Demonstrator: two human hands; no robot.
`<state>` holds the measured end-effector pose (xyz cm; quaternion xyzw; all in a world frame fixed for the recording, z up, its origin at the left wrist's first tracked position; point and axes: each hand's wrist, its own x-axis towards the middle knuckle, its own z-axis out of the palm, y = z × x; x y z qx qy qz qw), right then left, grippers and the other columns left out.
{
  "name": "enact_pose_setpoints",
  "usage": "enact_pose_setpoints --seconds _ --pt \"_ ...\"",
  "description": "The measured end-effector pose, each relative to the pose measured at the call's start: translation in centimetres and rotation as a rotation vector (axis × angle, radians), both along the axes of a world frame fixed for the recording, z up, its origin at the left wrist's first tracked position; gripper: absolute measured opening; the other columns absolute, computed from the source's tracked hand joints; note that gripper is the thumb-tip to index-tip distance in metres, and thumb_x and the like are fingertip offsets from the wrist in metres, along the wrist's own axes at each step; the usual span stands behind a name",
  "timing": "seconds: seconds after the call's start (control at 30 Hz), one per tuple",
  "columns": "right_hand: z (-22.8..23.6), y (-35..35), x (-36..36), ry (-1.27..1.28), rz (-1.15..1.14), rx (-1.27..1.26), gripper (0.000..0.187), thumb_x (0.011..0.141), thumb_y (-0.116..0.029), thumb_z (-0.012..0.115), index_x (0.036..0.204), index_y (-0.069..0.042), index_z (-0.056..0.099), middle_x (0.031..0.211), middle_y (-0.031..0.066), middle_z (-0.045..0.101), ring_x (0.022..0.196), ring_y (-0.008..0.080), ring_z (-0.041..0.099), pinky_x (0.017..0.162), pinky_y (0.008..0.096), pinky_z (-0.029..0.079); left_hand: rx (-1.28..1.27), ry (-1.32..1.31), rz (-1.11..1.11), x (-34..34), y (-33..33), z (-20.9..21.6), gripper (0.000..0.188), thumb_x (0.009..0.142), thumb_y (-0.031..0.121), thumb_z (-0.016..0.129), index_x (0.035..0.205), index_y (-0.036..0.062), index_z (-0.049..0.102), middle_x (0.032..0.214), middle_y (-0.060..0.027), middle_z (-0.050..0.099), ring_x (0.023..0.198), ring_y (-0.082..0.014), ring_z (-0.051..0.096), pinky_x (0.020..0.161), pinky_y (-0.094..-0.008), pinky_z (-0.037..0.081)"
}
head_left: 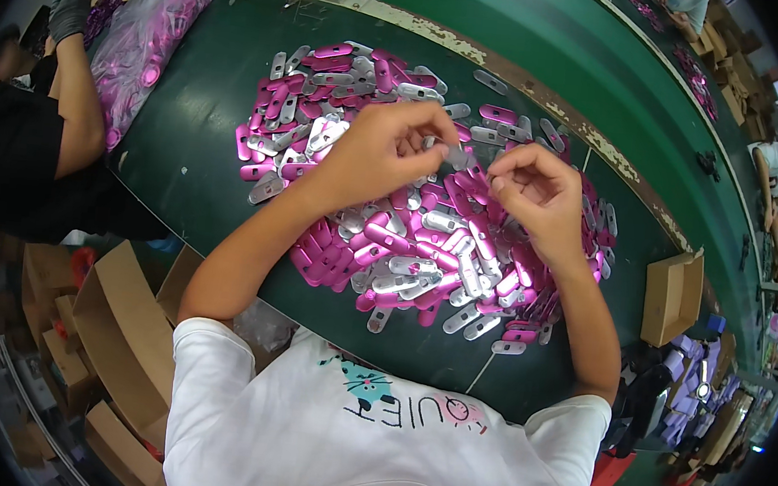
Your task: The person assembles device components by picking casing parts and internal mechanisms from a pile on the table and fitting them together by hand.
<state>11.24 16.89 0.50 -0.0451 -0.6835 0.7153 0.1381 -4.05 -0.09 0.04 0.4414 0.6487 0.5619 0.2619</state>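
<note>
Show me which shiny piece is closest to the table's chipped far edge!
The silver piece beyond the right hand, lying apart with bare green tabletop around it. The other loose pieces lie farther from that chipped edge.

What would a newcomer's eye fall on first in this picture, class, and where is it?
Probably the big heap of glossy magenta and silver oblong pieces, spread across the middle of the dark green table. Above it, the left hand pinches a small see-through piece, with the right hand close by. At upper left, a clear plastic bag full of pink pieces also stands out.
</note>
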Motion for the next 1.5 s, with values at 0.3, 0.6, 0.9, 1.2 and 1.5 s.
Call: enact_pose_setpoints --seconds 0.3,0.6,0.9,1.2,1.5 --pt "-1.0 -0.8 0.6 0.076 -0.15 0.032 0.016 0.082 0.005 0.066 0.098 0.005 0.062 0.094 0.0064 0.063 0.087 0.0104 0.061 0.079 0.0238 0.05 0.141 -0.361 -0.018 2.4 0.8 -1.1 0.029 0.085 0.002 0.065 0.112 0.0 0.057 0.091 -0.0055 0.058 0.084 -0.0097 0.062 0.074 -0.0212 0.052" --pt "-1.2 -0.8 0.4 0.037 -0.119 -0.034 0.017 0.082 0.004 0.068 0.098 0.004 0.064 0.094 0.0071 0.064 0.087 0.0106 0.062 0.08 0.0232 0.05 0.202 -0.341 0.142 3.8 0.8 -1.1 0.02 0.084 0.003 0.068 0.101 -0.0039 0.06 0.088 -0.0063 0.062 0.077 -0.0093 0.064 0.068 -0.02 0.052" --pt "-1.6 -0.9 0.5 0.045 -0.114 0.136 0.015 0.083 0.002 0.067 0.098 0.003 0.065 0.093 0.006 0.065 0.086 0.0104 0.062 0.077 0.0232 0.049 0.088 -0.513 0.041 3.6 0.8 -1.7 0.025 0.087 0.003 0.064 0.109 -0.0058 0.059 0.096 -0.0099 0.064 0.084 -0.0122 0.065 0.073 -0.0218 0.055" --pt "-1.4 -0.9 0.6 0.002 -0.157 0.271 0.015 0.08 0.0 0.069 0.094 0.002 0.066 0.086 0.0061 0.066 0.08 0.012 0.063 0.071 0.0242 0.05 0.123 -0.537 0.079 3.9 0.6 -1.9 0.028 0.087 0.005 0.064 0.113 -0.0052 0.059 0.095 -0.0098 0.064 0.081 -0.011 0.064 0.074 -0.0212 0.054" --pt "-0.2 -0.8 0.4 0.275 -0.164 0.864 0.015 0.073 0.0 0.072 0.087 0.0 0.066 0.079 0.0104 0.064 0.067 0.0219 0.062 0.06 0.0295 0.048 0.108 -0.489 -0.053 3.9 0.8 -2.1 0.029 0.086 0.007 0.066 0.112 -0.0044 0.059 0.096 -0.0094 0.065 0.083 -0.0092 0.063 0.073 -0.0213 0.051"
